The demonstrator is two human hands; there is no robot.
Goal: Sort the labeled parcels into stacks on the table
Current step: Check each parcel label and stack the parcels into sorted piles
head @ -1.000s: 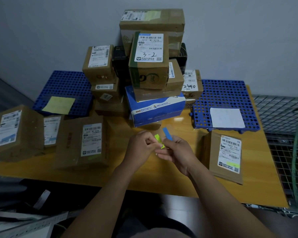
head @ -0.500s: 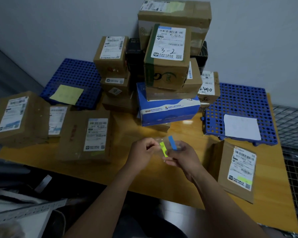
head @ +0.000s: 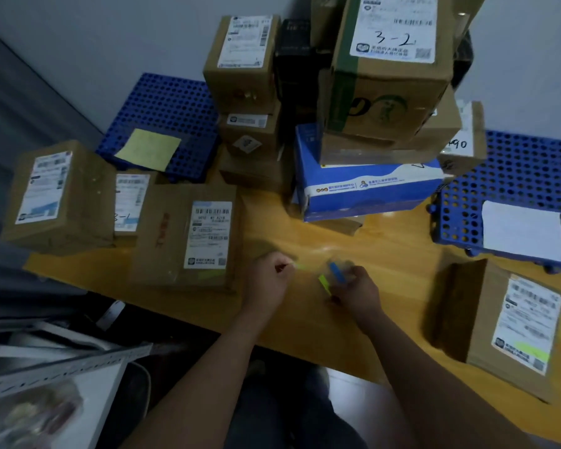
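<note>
both hands are over the near-middle of the bench (head: pixel 305 332). left hand (head: pixel 268 277) is curled, thumb & forefinger pinching the end of a thin yellow-green flag (head: pixel 300 266). right hand (head: pixel 355 291) grips the flag pad (head: pixel 337 274), w/ blue & green strips showing above the fingers. it's all motion-blurred, so can't tell if the flag is fully off the pad.

parcels: near-left parcel (head: pixel 188 234) lies label-up just left of the left hand. near-right parcel (head: pixel 499 322) sits well apart from the right hand, w/ a green mark low on its label. the unsorted pile is far-middle, topped by the 3-2 box (head: pixel 392 66), between two blue mats (head: pixel 169 105).

step, imo: peel one flag to tag a parcel before stacking. to do it well:
- keep the pad steady in the right hand; let the left do the pulling.
- pull low & along the pad so the strip doesn't curl or stick to itself.
- hold it by the tip only.
- check the label code first, then pick the colour.
- stick it on the label's lower edge, off the barcode, as on the near-right parcel, & press flat.
</note>
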